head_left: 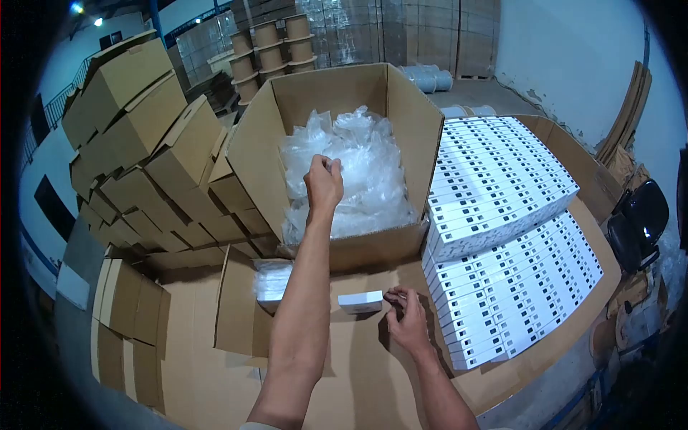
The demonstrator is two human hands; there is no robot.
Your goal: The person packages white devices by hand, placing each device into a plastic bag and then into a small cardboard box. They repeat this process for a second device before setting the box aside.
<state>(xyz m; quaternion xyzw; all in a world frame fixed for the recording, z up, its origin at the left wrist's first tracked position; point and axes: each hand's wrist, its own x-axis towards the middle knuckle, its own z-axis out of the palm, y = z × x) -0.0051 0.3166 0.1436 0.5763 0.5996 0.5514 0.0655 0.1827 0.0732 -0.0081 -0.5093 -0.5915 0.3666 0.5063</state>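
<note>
Mid-carton [337, 89], L hand [324, 183] pinches bags [373, 172], R hand [410, 326] box [360, 302].

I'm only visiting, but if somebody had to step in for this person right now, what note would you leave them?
Left hand: inside the big open brown cardboard box, fingers closed on the heap of clear plastic bags.
Right hand: fingertips pinch the end of a small white rectangular carton lying on the flat brown cardboard sheet.
Done: rows of matching white cartons fill the shallow cardboard tray on the right.
Left: the single carton is bare, with no bag around it. More clear plastic lies just left of it.
</note>
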